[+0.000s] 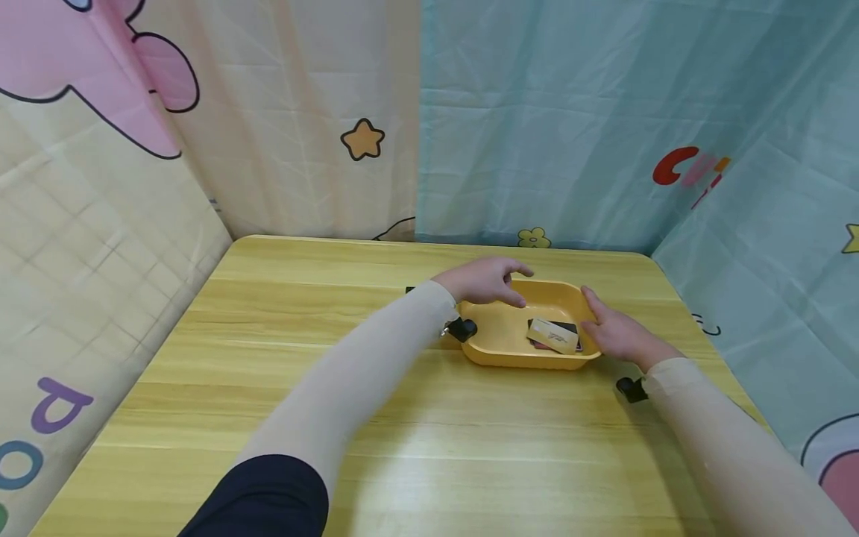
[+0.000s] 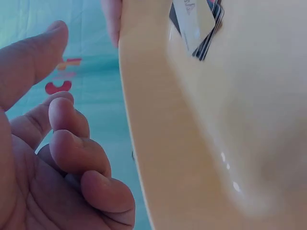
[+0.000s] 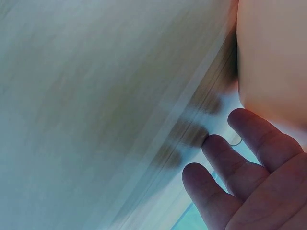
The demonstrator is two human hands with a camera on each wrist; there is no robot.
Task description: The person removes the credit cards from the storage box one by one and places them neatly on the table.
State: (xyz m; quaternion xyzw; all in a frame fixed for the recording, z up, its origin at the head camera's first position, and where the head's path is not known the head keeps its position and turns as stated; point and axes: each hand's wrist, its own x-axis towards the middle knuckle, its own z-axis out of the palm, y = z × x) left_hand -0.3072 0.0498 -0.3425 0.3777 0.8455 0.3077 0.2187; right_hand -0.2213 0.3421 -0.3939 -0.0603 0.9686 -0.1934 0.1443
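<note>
A yellow tray (image 1: 499, 359) stands on the wooden table, and a small pile of cards (image 1: 553, 335) lies inside it toward the right. The top card is pale with print; darker cards fan out beneath it. My left hand (image 1: 486, 281) hovers over the tray's far left part with loosely bent fingers, and its palm holds nothing in the left wrist view. At the tray's right end is my right hand (image 1: 620, 335), its thumb over the rim and its index finger reaching to the far corner. The right wrist view shows its other fingers (image 3: 230, 167) extended and spread beside the tray wall.
The tabletop (image 1: 268, 358) spreads to the left and in front of the tray. Printed curtains (image 1: 537, 134) hang right behind the table and along both sides. Small black devices (image 1: 463, 329) sit at both wrists.
</note>
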